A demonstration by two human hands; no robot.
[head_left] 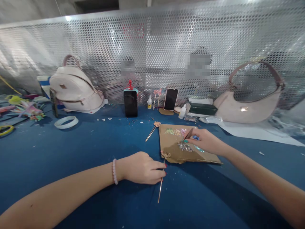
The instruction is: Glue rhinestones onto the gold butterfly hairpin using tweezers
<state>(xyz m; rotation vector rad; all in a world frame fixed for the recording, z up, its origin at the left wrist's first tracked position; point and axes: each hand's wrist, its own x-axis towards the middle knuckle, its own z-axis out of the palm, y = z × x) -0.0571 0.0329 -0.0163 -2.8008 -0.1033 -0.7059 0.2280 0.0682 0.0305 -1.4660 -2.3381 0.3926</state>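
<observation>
My left hand [145,168] is closed, its fingers gripping the thin gold shaft of a hairpin [160,187]. The hairpin's openwork metal head [166,154] touches the near left corner of a cardboard sheet [169,143]. Above that cardboard, my right hand [202,140] pinches dark tweezers [188,135], whose tips point down at a pile of silvery rhinestones [185,146]. Small piles of green gems [169,130], yellowish gems [177,132] and blue gems [199,149] lie around it. Another hairpin [152,131] with a pinkish head rests beside the cardboard's far left corner.
Behind stand two phones [131,104] [171,99], glue bottles [149,102] [182,112] and upright hairpins [156,97]. A pale backpack [75,89] and a white tape roll [66,122] sit left; a handbag [250,105] sits right. A perforated metal panel [162,47] borders the blue table [107,133].
</observation>
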